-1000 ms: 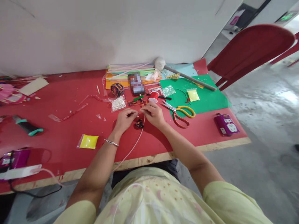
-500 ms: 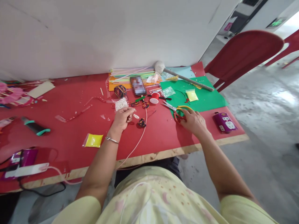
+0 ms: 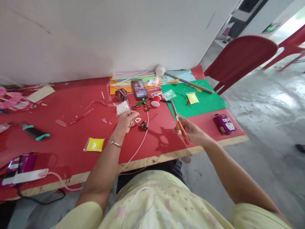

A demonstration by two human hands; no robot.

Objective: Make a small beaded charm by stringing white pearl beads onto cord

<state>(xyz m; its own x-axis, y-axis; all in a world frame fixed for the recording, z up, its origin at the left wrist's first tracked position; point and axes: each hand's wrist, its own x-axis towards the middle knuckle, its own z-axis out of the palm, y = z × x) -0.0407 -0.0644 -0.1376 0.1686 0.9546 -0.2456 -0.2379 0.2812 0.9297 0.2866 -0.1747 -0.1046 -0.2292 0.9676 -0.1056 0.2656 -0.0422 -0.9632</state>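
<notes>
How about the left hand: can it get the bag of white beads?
Probably yes: the left hand is beside the bead bag, nothing seems between, but it holds a bead loop.

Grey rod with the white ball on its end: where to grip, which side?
Probably the bare grey rod near its right end, pinched across its width, from above and the near side. That end is slim and lies near the green sheet's right edge; the white ball is bulkier, beside the straws. The right hand is nearer but holds scissors.
</notes>
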